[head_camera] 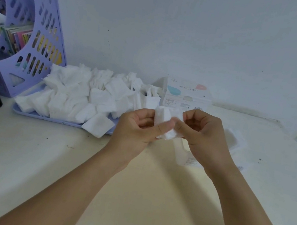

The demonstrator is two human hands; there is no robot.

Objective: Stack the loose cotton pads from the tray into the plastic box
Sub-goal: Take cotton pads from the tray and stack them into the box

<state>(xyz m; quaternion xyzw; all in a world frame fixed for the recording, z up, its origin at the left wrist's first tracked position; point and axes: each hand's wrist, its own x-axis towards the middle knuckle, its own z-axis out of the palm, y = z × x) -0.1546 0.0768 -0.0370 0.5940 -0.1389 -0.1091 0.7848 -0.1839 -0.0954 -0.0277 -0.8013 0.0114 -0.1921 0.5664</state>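
Head view: both hands' fingers [163,125] pinch cotton pads [165,115]; carton [185,97] print unreadable.

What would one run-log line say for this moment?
stage: gathering | left hand: holds cotton pads | right hand: holds same pads | tray: piled | plastic box: beneath hands

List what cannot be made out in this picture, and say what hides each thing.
- Plastic box, head view: transparent, half hidden behind the right hand; contents unclear.
- Held cotton pads: count hidden by left hand fingers.
- Carton print: too small.
- File rack: cut off by the left edge.
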